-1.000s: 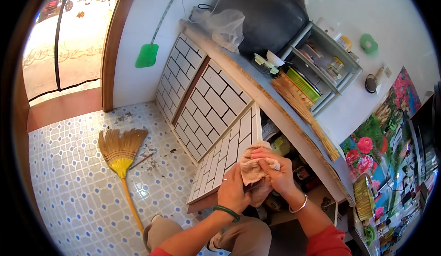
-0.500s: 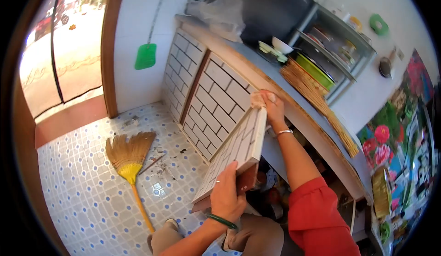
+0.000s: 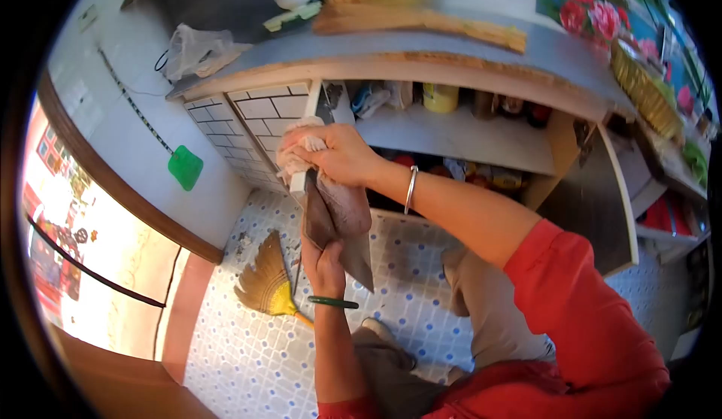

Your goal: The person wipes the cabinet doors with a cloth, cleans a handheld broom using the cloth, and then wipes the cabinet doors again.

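Observation:
My right hand (image 3: 342,156), with a silver bracelet at the wrist, grips a pale pink cloth (image 3: 350,207) at the upper edge of an open cabinet door (image 3: 319,217). The door is seen nearly edge-on, and the cloth hangs down along it. Lower down, my left hand (image 3: 323,267), below which sits a green bangle, is closed round the door's lower edge. Behind my right arm, the open cabinet shelf (image 3: 451,137) holds a yellow container (image 3: 441,97) and several jars.
A second door (image 3: 594,201) stands open at the right. A broom (image 3: 269,280) lies on the tiled floor. On the counter (image 3: 391,49) are a plastic bag (image 3: 197,52) and a straw brush (image 3: 421,20). A green fly swatter (image 3: 185,168) hangs on the wall.
The view has turned rightward, showing more of the cabinet inside. The tiled door has swung to nearly edge-on. My right hand has moved the cloth onto the door's upper edge.

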Demonstrator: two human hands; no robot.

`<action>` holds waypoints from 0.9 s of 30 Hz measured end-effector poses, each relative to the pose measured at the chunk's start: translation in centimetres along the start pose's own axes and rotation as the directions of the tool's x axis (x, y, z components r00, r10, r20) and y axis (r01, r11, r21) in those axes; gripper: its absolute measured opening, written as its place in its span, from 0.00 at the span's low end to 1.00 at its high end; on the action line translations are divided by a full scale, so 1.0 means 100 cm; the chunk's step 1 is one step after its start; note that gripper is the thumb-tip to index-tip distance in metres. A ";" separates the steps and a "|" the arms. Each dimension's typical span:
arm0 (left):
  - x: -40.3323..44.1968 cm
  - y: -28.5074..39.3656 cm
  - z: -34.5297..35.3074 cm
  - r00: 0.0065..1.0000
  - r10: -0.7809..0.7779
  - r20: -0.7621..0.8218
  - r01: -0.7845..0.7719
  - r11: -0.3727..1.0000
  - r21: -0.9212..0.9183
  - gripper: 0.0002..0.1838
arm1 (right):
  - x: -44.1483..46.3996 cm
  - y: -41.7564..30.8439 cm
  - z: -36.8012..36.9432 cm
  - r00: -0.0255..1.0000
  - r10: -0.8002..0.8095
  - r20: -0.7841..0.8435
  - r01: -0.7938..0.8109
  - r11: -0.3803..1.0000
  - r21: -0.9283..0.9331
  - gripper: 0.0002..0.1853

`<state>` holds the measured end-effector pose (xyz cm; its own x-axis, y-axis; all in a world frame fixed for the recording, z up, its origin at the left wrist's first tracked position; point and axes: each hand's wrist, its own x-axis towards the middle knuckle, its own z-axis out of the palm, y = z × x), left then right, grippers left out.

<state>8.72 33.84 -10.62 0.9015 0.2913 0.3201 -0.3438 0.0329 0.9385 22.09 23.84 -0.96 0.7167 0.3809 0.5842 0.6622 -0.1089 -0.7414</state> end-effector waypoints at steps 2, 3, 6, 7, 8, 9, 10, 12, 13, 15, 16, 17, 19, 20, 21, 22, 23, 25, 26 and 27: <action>-0.002 -0.001 -0.002 0.997 -0.071 -0.015 0.072 0.996 0.043 0.35 | -0.008 0.001 -0.006 0.998 -0.025 0.055 0.018 0.992 0.126 0.11; -0.003 -0.003 -0.003 0.991 -0.123 -0.048 0.125 0.991 0.057 0.33 | -0.014 0.005 -0.011 0.999 -0.003 0.037 -0.003 0.990 0.142 0.11; -0.002 -0.004 -0.009 0.984 -0.127 -0.124 0.125 0.992 -0.024 0.27 | -0.031 0.019 -0.027 0.897 0.285 0.337 -0.411 0.258 0.875 0.15; 0.001 -0.004 -0.013 0.974 -0.146 -0.172 0.134 0.988 -0.078 0.25 | -0.039 0.028 -0.032 0.899 0.288 0.331 -0.404 0.251 0.880 0.15; 0.005 -0.014 -0.024 0.969 -0.118 -0.215 0.129 0.991 0.037 0.22 | -0.047 0.037 -0.035 0.871 0.440 0.216 -0.359 0.273 0.893 0.14; 0.004 -0.005 -0.017 0.961 -0.121 -0.250 0.106 0.992 -0.075 0.20 | -0.054 0.049 -0.036 0.812 0.576 0.092 -0.316 0.302 0.899 0.14; 0.005 -0.006 -0.019 0.954 -0.124 -0.274 0.112 0.992 -0.061 0.19 | -0.059 0.077 -0.032 0.705 0.709 0.003 -0.280 0.274 0.920 0.13; 0.007 -0.013 -0.029 0.949 -0.126 -0.289 0.120 0.992 -0.038 0.18 | -0.072 0.106 -0.026 0.409 0.907 -0.103 -0.216 0.206 0.954 0.13; 0.009 -0.019 -0.035 0.943 -0.134 -0.306 0.118 0.991 -0.069 0.18 | -0.083 0.111 -0.019 0.235 0.965 -0.115 -0.187 0.161 0.969 0.13; 0.013 -0.025 -0.040 0.938 -0.140 -0.319 0.118 0.989 -0.087 0.18 | -0.101 0.121 0.009 0.128 0.989 -0.075 -0.319 0.112 0.941 0.14; 0.013 -0.026 -0.042 0.952 -0.096 -0.292 0.071 0.993 -0.095 0.18 | -0.104 0.124 0.025 0.150 0.985 -0.081 -0.430 0.139 0.892 0.14; 0.013 -0.026 -0.045 0.963 -0.049 -0.266 0.021 0.994 -0.106 0.17 | -0.103 0.127 0.042 0.178 0.980 -0.085 -0.536 0.169 0.827 0.14; 0.014 -0.031 -0.052 0.970 -0.043 -0.240 0.014 0.993 -0.119 0.17 | -0.090 0.104 0.055 0.289 0.957 -0.005 -0.478 0.149 0.865 0.11; 0.012 -0.026 -0.045 0.954 -0.067 -0.291 0.026 0.989 -0.142 0.18 | -0.081 0.085 0.057 0.390 0.920 -0.029 -0.418 0.205 0.885 0.11; 0.009 -0.024 -0.042 0.935 -0.094 -0.342 0.038 0.985 -0.166 0.18 | -0.073 0.039 0.041 0.565 0.799 -0.206 -0.323 0.443 0.836 0.14; 0.008 -0.025 -0.044 0.932 -0.095 -0.349 0.041 0.986 -0.159 0.18 | -0.063 0.043 0.057 0.706 0.610 -0.361 -0.051 0.551 0.833 0.14; 0.007 -0.026 -0.046 0.931 -0.115 -0.348 0.060 0.985 -0.163 0.18 | -0.054 0.031 0.056 0.757 0.360 -0.546 0.129 0.736 0.664 0.21; 0.006 -0.024 -0.040 0.929 -0.134 -0.345 0.080 0.983 -0.168 0.18 | -0.039 0.008 0.049 0.782 0.034 -0.622 0.261 0.889 0.377 0.25; 0.002 -0.021 -0.032 0.931 -0.106 -0.348 0.054 0.986 -0.158 0.18 | -0.039 0.017 0.064 0.806 0.028 -0.592 0.195 0.931 0.309 0.27; 0.001 -0.019 -0.026 0.934 -0.078 -0.349 0.027 0.989 -0.147 0.17 | -0.043 0.032 0.080 0.826 0.026 -0.562 0.130 0.963 0.235 0.28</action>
<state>8.82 36.28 -12.73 0.7772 0.6028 0.1807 -0.3541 0.1815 0.9174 19.37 29.23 -8.52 0.7324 -0.2044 0.6494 0.6796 0.1605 -0.7158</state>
